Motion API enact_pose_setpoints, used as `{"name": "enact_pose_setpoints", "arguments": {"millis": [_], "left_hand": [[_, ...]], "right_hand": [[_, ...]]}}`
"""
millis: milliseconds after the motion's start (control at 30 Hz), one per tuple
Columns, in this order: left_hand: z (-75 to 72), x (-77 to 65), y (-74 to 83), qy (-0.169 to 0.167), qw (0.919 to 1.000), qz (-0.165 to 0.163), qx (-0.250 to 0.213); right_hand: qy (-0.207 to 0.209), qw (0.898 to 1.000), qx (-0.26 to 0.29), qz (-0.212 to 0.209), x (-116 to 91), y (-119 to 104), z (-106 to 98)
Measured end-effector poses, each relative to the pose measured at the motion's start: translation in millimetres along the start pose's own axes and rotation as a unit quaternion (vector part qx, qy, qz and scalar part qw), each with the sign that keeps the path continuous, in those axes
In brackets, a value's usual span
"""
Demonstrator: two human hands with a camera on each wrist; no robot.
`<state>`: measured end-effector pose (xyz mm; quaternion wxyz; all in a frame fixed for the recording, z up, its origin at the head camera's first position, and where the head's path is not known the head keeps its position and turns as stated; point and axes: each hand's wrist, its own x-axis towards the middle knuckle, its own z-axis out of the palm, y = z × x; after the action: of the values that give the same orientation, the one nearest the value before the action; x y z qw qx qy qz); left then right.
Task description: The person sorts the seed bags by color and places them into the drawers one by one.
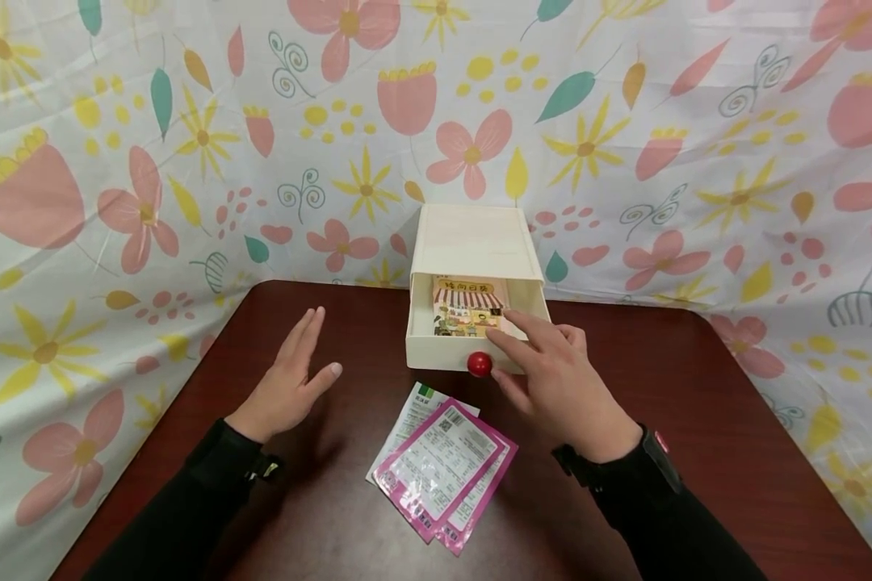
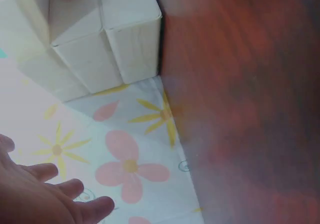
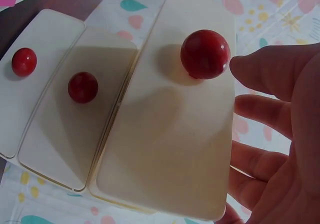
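A cream drawer box (image 1: 475, 238) stands at the far side of the table with its top drawer (image 1: 436, 353) pulled out. On the drawer's front is a round red knob (image 1: 480, 365). Inside lies an illustrated packet (image 1: 465, 307) with a striped awning print. My right hand (image 1: 552, 371) is at the drawer front, its thumb beside the knob and its fingers extended over the top edge. Whether the thumb touches the knob is hard to tell. To the left of the box, my left hand (image 1: 283, 387) hovers with straight fingers, holding nothing.
Pink-edged printed packets (image 1: 436, 468) overlap a white and green one (image 1: 414, 415) on the dark brown table (image 1: 320, 516), in front of the box. Two lower drawers with red knobs (image 3: 83, 87) show below the pulled-out one. A flower-patterned cloth (image 1: 276, 161) hangs behind.
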<state>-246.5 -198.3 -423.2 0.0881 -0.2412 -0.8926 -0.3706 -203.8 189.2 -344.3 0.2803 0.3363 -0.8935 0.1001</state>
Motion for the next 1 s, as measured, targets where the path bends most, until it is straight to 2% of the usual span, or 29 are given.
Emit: {"name": "enact_pose_setpoints", "arguments": {"millis": [200, 400, 700, 867, 1000], "left_hand": [[-4.8, 10.4, 3.3, 0.020, 0.9980, 0.054, -0.025], [-6.8, 21.6, 8.6, 0.032, 0.9942, 0.093, -0.044], [-13.0, 48.3, 16.8, 0.066, 0.9841, 0.161, -0.034], [-11.2, 62.2, 19.5, 0.081, 0.9786, 0.185, -0.039], [-10.5, 73.5, 25.0, 0.087, 0.9751, 0.200, -0.040]], "right_hand": [[0.007, 1.000, 0.009, 0.018, -10, -5, -3], [0.027, 0.999, 0.013, 0.017, -19, -10, -4], [0.069, 0.997, 0.011, 0.015, -26, -15, -9], [0.075, 0.997, 0.015, 0.012, -31, -20, -7], [0.101, 0.995, 0.019, 0.003, -33, -25, -7]]}}
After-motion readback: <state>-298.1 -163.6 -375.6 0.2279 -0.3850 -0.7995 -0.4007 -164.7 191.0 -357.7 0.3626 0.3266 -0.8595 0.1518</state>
